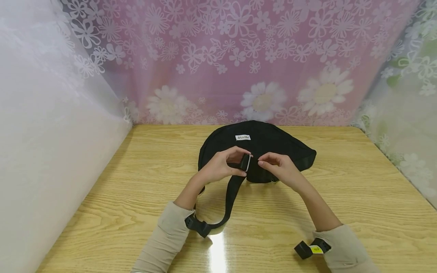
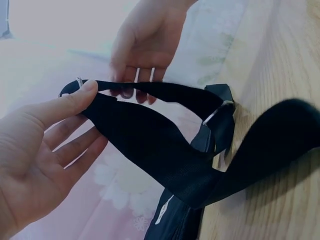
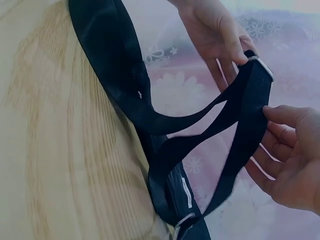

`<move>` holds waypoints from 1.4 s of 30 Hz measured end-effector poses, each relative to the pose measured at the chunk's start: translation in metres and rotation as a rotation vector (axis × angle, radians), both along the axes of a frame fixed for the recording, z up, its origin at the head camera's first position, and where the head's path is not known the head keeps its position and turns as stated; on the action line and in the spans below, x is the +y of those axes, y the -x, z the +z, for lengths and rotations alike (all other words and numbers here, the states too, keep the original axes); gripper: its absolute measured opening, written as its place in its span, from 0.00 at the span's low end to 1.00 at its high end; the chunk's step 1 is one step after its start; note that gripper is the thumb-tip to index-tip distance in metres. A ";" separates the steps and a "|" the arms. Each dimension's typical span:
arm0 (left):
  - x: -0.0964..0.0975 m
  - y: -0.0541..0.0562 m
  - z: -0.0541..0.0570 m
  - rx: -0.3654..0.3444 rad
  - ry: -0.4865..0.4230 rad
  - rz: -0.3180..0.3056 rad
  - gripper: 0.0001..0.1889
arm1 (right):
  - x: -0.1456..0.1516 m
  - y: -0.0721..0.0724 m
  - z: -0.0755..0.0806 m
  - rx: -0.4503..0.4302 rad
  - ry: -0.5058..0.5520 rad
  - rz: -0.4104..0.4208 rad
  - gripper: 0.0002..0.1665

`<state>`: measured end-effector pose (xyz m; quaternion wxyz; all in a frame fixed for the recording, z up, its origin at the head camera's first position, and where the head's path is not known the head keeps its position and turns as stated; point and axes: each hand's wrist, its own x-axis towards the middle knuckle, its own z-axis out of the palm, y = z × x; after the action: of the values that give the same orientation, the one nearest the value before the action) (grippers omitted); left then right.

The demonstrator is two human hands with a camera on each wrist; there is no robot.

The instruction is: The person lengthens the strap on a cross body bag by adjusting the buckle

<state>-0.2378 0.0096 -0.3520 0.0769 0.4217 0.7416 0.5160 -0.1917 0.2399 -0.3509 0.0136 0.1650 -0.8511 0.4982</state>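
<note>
A black fabric bag (image 1: 218,146) with a white label (image 1: 242,137) lies on the table, its black webbing strap (image 1: 233,195) raised toward me. My left hand (image 1: 216,167) pinches the strap beside a silver slider buckle (image 3: 262,69), thumb on one face and fingers behind. My right hand (image 1: 286,172) pinches the strap's edge between thumb and fingertips, a short way from the buckle, as the right wrist view shows. Between the hands and the bag the strap runs in several loops. A second metal ring (image 2: 217,112) joins webbing close to the bag.
The wooden table (image 1: 358,189) spreads under the bag. A pink floral curtain (image 1: 205,76) hangs behind it, with pale cloth (image 1: 61,132) on the left side. Black wrist cameras (image 1: 201,226) are strapped on over both sleeves.
</note>
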 end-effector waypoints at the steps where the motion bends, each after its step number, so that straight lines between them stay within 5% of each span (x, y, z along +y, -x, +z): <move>1: 0.001 0.000 -0.001 0.006 0.003 -0.005 0.29 | 0.000 0.000 0.000 0.000 0.007 0.000 0.15; 11: 0.007 -0.002 -0.003 0.068 0.092 0.004 0.29 | -0.009 -0.005 0.003 0.077 -0.010 0.005 0.11; 18: 0.007 -0.003 -0.003 0.113 0.142 0.052 0.30 | -0.012 -0.007 0.002 0.161 -0.115 0.023 0.26; 32: 0.010 -0.006 -0.002 0.158 0.169 0.059 0.44 | -0.015 -0.008 0.001 0.311 -0.238 0.088 0.36; 42: 0.010 -0.006 0.000 0.156 0.151 0.045 0.40 | -0.010 -0.004 -0.003 0.501 -0.259 0.088 0.33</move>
<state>-0.2313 0.0195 -0.3525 0.0390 0.4368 0.7913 0.4261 -0.1874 0.2299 -0.3536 0.1808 0.3203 -0.8698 0.3290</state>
